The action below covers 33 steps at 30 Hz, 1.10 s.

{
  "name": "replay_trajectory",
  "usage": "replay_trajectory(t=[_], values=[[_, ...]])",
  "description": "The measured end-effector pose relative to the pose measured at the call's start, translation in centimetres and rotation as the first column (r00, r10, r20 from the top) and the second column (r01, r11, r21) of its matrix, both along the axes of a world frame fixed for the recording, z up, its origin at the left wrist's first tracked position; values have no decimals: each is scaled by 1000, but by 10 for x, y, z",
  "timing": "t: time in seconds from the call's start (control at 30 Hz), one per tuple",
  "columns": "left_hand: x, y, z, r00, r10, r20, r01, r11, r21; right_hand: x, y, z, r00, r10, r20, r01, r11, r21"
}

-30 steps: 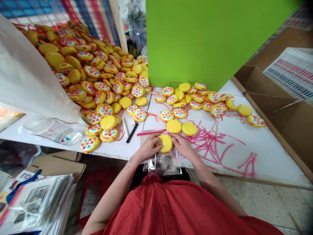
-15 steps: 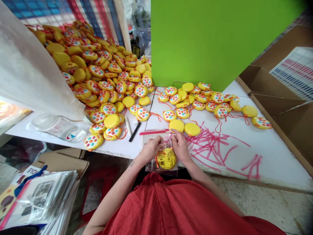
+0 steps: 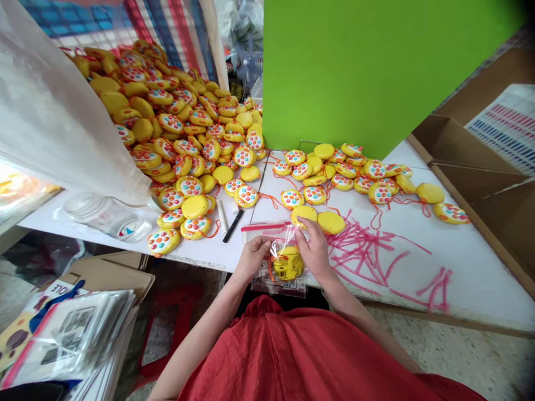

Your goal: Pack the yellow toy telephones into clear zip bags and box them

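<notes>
A clear plastic bag (image 3: 288, 239) is stretched between my two hands at the table's front edge. Inside it lies a yellow toy (image 3: 289, 266) with printed text, a barcode and an orange cord. My left hand (image 3: 253, 258) pinches the bag's left edge. On the right side, my right hand (image 3: 313, 248) grips the bag between thumb and fingers. A pink-edged zip bag (image 3: 251, 233) lies flat beneath. Just beyond my right fingertips sit a plain yellow toy (image 3: 304, 214) and another yellow toy (image 3: 331, 222).
A large heap of yellow toys (image 3: 188, 133) spreads at the left, beside a clear jar (image 3: 106, 217) and a black pen (image 3: 233, 226). Pink strips (image 3: 363, 250) litter the right side. A green panel (image 3: 355, 72) stands behind; a cardboard box (image 3: 480, 206) borders the right.
My hands have moved slightly apart, and the mouth of the bag is spread wider. The view has shifted a little, so the table appears slightly farther right.
</notes>
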<state>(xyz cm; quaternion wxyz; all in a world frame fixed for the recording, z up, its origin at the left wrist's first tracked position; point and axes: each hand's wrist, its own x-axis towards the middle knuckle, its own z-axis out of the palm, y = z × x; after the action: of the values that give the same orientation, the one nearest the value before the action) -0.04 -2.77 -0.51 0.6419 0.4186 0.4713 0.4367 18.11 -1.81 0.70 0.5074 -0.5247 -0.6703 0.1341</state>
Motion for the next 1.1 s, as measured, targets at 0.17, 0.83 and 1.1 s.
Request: replay_trajectory(t=[0.17,0.83,1.1], values=[[6,2,10,987,-40,-157,62,989,136,-12,3,22,923,159,350,-223,963,149],[2,21,-17,991,-131,-27,129,990,-65,141,9,-14,905,-424,37,422,885,-195],[0,20,-8,988,-153,12,153,985,-85,242,-40,-23,454,-615,644,834,548,-65]])
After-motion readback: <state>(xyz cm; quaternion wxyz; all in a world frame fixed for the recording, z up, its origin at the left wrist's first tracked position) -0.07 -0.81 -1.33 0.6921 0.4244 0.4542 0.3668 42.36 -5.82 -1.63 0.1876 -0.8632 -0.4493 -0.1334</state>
